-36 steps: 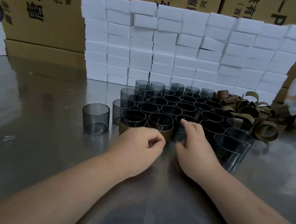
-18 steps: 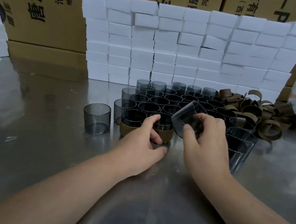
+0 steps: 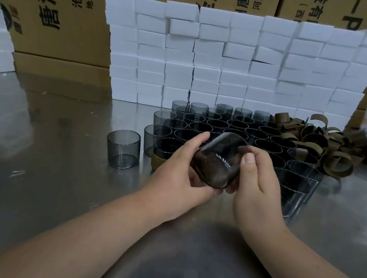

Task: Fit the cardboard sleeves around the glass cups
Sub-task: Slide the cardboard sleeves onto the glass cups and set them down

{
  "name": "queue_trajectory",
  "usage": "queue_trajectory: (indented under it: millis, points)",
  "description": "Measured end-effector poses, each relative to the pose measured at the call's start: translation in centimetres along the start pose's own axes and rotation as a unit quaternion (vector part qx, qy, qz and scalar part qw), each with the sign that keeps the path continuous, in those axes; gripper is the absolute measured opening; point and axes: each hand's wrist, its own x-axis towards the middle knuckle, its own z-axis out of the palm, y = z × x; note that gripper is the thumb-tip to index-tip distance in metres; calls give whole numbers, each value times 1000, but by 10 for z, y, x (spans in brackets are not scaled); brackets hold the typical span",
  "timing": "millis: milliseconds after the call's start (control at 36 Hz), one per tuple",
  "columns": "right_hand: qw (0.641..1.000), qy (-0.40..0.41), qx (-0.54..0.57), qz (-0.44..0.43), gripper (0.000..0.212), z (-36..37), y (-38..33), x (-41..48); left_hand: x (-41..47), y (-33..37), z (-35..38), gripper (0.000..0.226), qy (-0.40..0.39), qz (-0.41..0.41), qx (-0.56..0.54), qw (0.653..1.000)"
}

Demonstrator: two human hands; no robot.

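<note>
Left hand [image 3: 172, 177] and right hand [image 3: 258, 185] both grip one tilted cup [image 3: 216, 160] at centre. One sleeved cup [image 3: 164, 150] visible; remaining cups [image 3: 237, 125] bare, sleeve pile [image 3: 320, 140] apparently largely unused.

One held cup [image 3: 218, 162]; two hands [image 3: 179, 177] [image 3: 258, 185]

Two bare forearms [image 3: 92, 232], L hand [image 3: 179, 174] & R hand [image 3: 259, 181] bare too; thumbnail [image 3: 249, 158] prob. trimmed short.
</note>
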Motion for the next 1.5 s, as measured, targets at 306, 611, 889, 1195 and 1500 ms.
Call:
queue_trajectory:
  millis: [306,611,889,1195,1500]
  points:
    - [998,0,-60,25,53,-1,-4,2,-1,2,-1,76,23,33,18,999]
    - [994,4,-79,69,28,-2,-2,5,-5,8,-4,72,13,28,26,999]
    - [995,76,-59,-9,20,-26,-27,29,-4,7,-4,61,-3,-21,56,998]
    - [914,148,-368,-84,38,-139,33,118,-4,4,-5,57,-8,-35,47,998]
    - [791,-8,-604,95,61,-231,156,157,-3,4,-7,52,-7,-27,79,996]
